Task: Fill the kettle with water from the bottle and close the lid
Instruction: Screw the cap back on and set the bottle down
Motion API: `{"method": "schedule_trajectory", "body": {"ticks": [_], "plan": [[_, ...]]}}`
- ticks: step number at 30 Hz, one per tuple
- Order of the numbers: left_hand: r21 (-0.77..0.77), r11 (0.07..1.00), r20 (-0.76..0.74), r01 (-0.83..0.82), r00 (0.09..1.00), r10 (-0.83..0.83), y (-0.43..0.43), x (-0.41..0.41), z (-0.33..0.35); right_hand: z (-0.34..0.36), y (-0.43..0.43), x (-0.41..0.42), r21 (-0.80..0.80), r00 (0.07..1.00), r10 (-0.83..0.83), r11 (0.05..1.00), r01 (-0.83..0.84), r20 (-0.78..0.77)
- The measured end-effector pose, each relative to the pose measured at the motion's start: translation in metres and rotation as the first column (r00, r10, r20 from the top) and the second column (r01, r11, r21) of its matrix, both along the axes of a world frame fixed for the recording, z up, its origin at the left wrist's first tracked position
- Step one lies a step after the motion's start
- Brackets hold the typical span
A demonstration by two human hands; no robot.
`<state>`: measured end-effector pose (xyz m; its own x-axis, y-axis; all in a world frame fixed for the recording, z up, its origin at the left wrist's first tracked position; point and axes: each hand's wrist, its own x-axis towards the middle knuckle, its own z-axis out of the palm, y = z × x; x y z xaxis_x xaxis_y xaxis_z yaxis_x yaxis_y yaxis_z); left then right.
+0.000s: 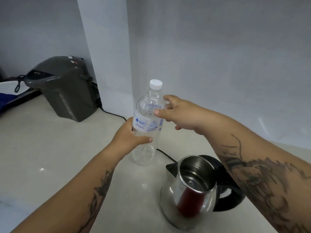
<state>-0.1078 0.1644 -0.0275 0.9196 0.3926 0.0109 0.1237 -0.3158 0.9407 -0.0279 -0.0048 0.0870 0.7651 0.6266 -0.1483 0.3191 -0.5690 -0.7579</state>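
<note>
A clear plastic water bottle (148,121) with a white cap (156,84) and a white-and-blue label is held tilted above the pale counter. My left hand (130,134) grips its lower body. My right hand (175,111) touches the upper body, thumb and fingers around the shoulder below the cap. The cap is on. A stainless steel kettle (186,194) with a black handle stands at the lower right, its lid raised and its inside visible. My right forearm passes above the kettle's handle.
A dark grey electric water dispenser (65,88) stands at the back left against a white pillar (107,47). A black power cord (165,156) runs across the counter (50,148) behind the kettle. A white and blue object (8,96) lies at the far left edge.
</note>
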Motion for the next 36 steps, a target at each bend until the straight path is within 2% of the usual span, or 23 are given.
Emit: {"method": "schedule_trajectory", "body": {"ticks": [5, 9, 19, 26, 29, 33, 36], "plan": [[-0.042, 0.999, -0.073, -0.013, 0.997, 0.01, 0.013, 0.026, -0.038, -0.032, 0.025, 0.021, -0.066, 0.998, -0.028, 0.998, 0.025, -0.05], [-0.068, 0.997, -0.059, -0.027, 0.998, 0.023, 0.017, 0.038, -0.054, -0.047, 0.031, 0.03, -0.076, 0.997, -0.045, 0.996, 0.04, -0.07], [-0.028, 0.999, -0.072, -0.043, 0.997, 0.04, 0.021, 0.036, -0.059, -0.052, 0.034, 0.032, -0.099, 0.995, -0.043, 0.994, 0.034, -0.09], [-0.062, 0.998, -0.138, -0.023, 0.99, 0.014, 0.016, 0.031, -0.056, -0.037, 0.023, 0.031, -0.17, 0.994, -0.043, 0.985, 0.025, -0.098], [-0.099, 0.994, -0.255, -0.041, 0.967, 0.015, 0.008, 0.025, -0.05, -0.021, 0.007, 0.029, -0.179, 0.996, -0.061, 0.983, 0.049, -0.066], [-0.197, 0.972, -0.577, -0.129, 0.817, -0.009, 0.001, 0.004, -0.052, 0.005, -0.033, 0.021, -0.085, 0.995, -0.09, 0.993, 0.086, -0.05], [-0.309, 0.938, -0.627, -0.156, 0.775, -0.078, -0.008, -0.016, -0.065, 0.019, -0.077, 0.013, -0.032, 0.99, -0.131, 0.991, 0.129, -0.049]]}}
